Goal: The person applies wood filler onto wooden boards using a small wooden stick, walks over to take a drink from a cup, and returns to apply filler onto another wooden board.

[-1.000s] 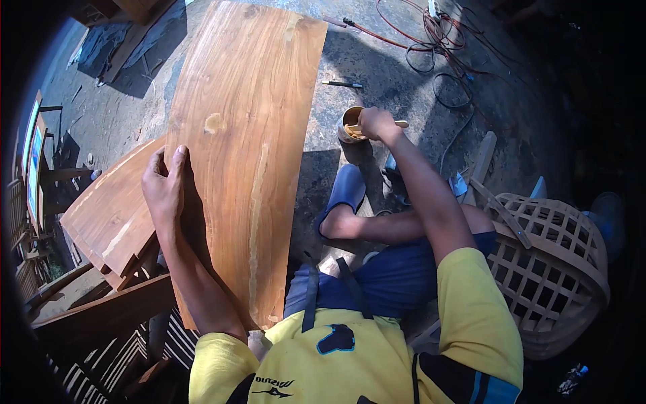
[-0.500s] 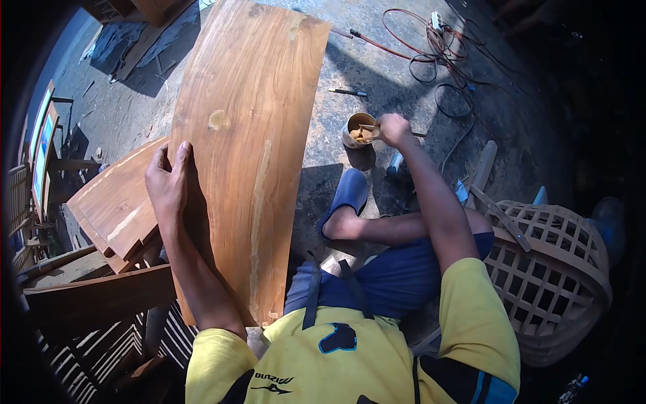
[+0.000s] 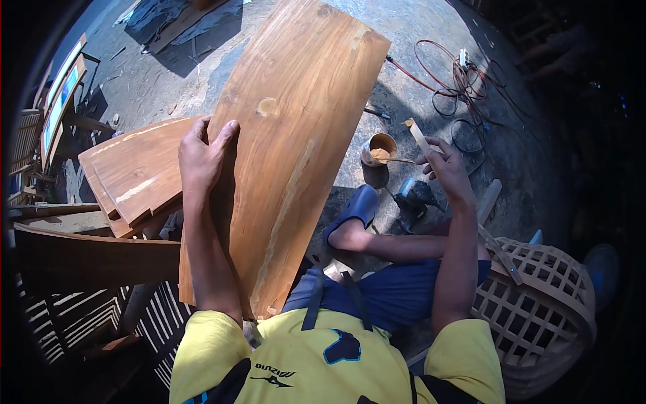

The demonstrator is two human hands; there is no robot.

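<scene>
My left hand (image 3: 203, 153) grips the left edge of a long wooden board (image 3: 296, 128), thumb on the face. The board leans tilted across my lap and bears pale filler patches: a round one and a long streak. In my right hand (image 3: 447, 168) is a flat wooden stick (image 3: 420, 138), pointing up with a dab of tan paste on its tip. Beside that hand stands a small can (image 3: 368, 155) holding tan paste. A second thin stick (image 3: 397, 159) slants from the can toward my fingers; whether they touch it I cannot tell.
Other wooden panels (image 3: 151, 168) with filler streaks lie at left. A dark teal power tool (image 3: 412, 200) sits near my foot. Tangled cords (image 3: 457, 94) and a dark pen-like stick (image 3: 377, 114) are on the floor. A lattice wooden piece (image 3: 531, 303) stands at right.
My right hand has drawn back from the can and raised the flat stick, with paste on its tip. The view has shifted; the board now slants further right, my left hand still on its edge.
</scene>
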